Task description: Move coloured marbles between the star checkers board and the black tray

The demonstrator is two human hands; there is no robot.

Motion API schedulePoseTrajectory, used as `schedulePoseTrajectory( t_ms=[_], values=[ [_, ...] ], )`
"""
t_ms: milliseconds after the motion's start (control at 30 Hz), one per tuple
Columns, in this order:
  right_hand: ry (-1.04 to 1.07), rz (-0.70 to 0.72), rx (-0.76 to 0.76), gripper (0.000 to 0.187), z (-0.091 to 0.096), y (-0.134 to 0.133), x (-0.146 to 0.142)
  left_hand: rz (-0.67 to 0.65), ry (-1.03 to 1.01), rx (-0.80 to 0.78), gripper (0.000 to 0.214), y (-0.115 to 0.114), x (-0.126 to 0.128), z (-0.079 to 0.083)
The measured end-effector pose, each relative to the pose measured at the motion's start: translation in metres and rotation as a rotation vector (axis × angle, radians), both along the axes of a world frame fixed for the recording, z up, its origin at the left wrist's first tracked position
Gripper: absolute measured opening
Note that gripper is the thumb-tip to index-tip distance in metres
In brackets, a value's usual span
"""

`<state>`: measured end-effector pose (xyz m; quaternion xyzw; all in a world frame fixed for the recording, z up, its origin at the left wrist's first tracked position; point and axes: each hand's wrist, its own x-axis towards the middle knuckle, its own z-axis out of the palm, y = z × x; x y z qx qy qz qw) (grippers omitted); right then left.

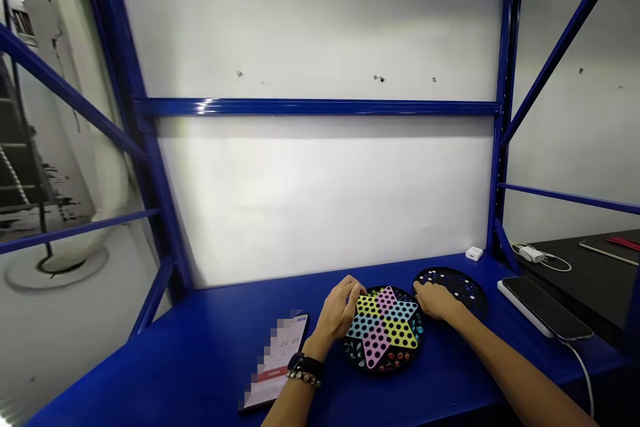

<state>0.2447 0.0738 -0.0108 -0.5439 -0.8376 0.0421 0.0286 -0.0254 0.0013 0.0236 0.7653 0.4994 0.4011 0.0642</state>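
Observation:
A round black Chinese checkers board with a pink, yellow and blue star of holes lies on the blue table. Small coloured pieces sit in the compartments around the star. My left hand is closed at the board's upper left rim, its fingers bent over the edge. To the right, my right hand is closed, fingertips at the left edge of a round black lid. Whatever may be between these fingertips is hidden. Small white and blue spots show on the lid.
A phone lies left of my left wrist. Another phone rests on a white power bank with a cable at the right. A small white case stands at the back. Blue rack posts and a crossbar frame the table.

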Motion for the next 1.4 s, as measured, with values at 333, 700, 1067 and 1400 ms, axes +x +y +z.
schedulePoseTrajectory(
  t_ms=[333,700,1067,1400],
  values=[
    [0.294,0.235,0.026,0.028,0.033,-0.026,-0.091,0.095,-0.095,0.210,0.047,-0.002,-0.003,0.005],
    [0.052,0.355,0.042,0.033,0.038,-0.031,-0.157,0.102,-0.144,0.293,0.043,-0.002,-0.005,0.006],
    [0.141,0.265,0.141,0.035,0.016,-0.023,-0.179,0.102,-0.143,0.274,0.045,-0.004,-0.003,0.008],
    [0.251,0.242,0.153,0.057,-0.004,-0.022,-0.198,0.081,-0.151,0.312,0.044,0.002,-0.008,0.007]
  ],
)
